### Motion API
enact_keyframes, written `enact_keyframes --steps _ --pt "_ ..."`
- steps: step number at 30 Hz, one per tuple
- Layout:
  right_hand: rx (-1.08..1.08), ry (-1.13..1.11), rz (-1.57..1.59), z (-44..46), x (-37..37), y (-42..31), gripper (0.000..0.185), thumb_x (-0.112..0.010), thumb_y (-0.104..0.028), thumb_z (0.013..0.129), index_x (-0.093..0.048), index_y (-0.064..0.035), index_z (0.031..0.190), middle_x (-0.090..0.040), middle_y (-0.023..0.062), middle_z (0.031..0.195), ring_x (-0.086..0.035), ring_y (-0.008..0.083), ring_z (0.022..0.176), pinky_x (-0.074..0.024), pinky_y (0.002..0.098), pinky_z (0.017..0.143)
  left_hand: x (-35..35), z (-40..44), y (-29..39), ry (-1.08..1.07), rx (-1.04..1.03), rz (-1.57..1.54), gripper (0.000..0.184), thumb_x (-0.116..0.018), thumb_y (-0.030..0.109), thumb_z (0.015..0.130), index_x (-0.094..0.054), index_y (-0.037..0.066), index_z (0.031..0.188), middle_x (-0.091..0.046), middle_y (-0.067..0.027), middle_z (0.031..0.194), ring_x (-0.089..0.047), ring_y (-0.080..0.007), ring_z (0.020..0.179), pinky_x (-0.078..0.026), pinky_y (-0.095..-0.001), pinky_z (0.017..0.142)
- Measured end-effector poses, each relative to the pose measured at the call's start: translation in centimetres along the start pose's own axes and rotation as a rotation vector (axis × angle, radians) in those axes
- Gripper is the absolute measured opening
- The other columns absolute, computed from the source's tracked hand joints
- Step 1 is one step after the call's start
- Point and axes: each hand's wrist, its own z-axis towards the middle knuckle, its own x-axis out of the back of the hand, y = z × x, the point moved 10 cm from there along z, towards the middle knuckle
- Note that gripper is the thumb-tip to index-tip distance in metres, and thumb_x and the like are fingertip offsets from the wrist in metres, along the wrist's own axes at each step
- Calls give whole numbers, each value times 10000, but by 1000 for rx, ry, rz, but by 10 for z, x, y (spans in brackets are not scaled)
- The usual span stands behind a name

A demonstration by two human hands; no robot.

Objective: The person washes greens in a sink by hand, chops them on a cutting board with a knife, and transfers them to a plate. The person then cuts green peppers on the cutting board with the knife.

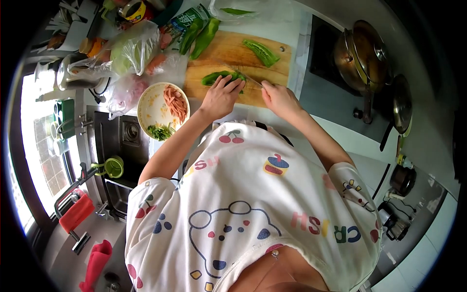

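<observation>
My left hand [221,99] presses a piece of green pepper [210,78] down onto the wooden cutting board [228,48], its fingers bent over the top. In my right hand [283,100] is a knife [249,79]; its thin blade points up and left, close beside the pepper and my left fingertips. The handle is hidden in my fist. Farther back on the board lies an opened pepper half [261,52], cut side showing. Two whole green peppers [205,39] rest at the board's far left corner.
Left of the board stands a white plate [144,109] with sliced pink meat [175,103] and shredded green pepper [160,132]. Plastic bags [136,48] crowd behind it, and a sink [109,131] lies left. A lidded pan [357,58] sits on the stove [323,92] at right.
</observation>
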Motion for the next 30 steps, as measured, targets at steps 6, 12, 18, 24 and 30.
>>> enact_keyframes --steps 6,12,18,24,30 --pt "-42 -101 -65 -2 -8 4 309 -548 -137 931 -580 -4 1208 -666 216 748 -668 395 699 -539 483 625 0 1 -2 10 -2 -8 463 -556 126 889 -586 86 1349 -571 -66 1354 -500 -331 1289 -401 -491 1105" --pt "-83 -204 -42 2 -11 2 299 -546 -109 930 -552 31 1193 -660 213 732 -664 398 684 -535 478 606 1 1 -5 28 0 -39 480 -569 115 866 -590 82 1344 -574 -70 1350 -506 -328 1285 -404 -492 1104" --pt "-59 -207 18 14 -23 6 318 -529 -140 963 -529 48 1220 -651 244 717 -653 423 657 -521 502 593 -1 0 -7 0 4 -50 492 -576 128 857 -583 72 1346 -567 -64 1355 -469 -308 1319 -364 -479 1136" --pt "-79 -168 15 33 -25 -3 285 -504 -184 990 -560 45 1150 -646 266 726 -644 451 666 -509 526 598 0 0 -9 18 18 -85 524 -600 93 825 -583 91 1349 -573 -58 1351 -483 -301 1305 -381 -476 1129" --pt "-179 35 270 29 -20 25 219 -528 -205 994 -560 12 1007 -646 249 729 -621 472 676 -482 534 593 -4 0 -16 47 37 -116 540 -577 0 807 -604 118 1333 -599 -32 1331 -500 -274 1305 -386 -436 1137"
